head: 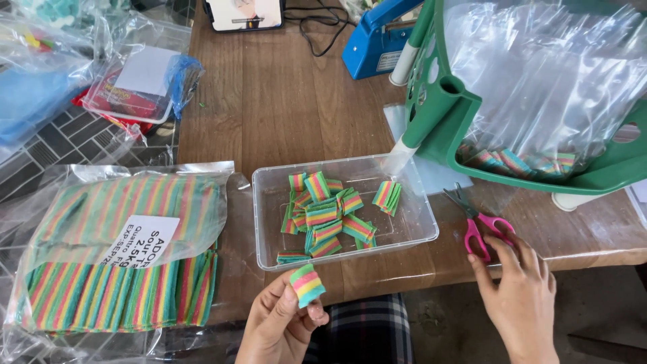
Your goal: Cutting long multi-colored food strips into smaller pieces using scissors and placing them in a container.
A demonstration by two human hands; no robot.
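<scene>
Left hand (280, 323): nearest the camera, low at centre; thumb and fingers pinch a short stack of rainbow candy strips (307, 284), held up just in front of the worktop edge.
Candy bag (121, 253): far left, a big clear bag of long striped candy sheets with a white label, lying flat on the worktop (269, 101) and hanging partly over its edge.
Tub (418, 232): clear plastic, rectangular, at centre, just beyond the held stack; it holds a loose heap of cut pieces (327, 216), with one small bundle apart at its right end.
Basket (438, 121): green, right of the tub, lined with a clear bag; more cut candy shows along its bottom.
Scissors (478, 226): pink-handled, lying flat near the worktop's front edge, between tub and basket, blades pointing away.
Right hand (519, 296): open, fingers spread; fingertips touch the pink handle loops, not yet through them and gripping nothing.
Far end: a blue sealing tool (377, 40), a phone (244, 13) and a black cable.
Step, as I judge it: a strip stack is in hand for trimming, and the scissors are being picked up.
Next move calls for: fingers slid into the loops, blades lifted clear of the tub rim, and the stack turned crosswise so the pieces drop into the tub.
</scene>
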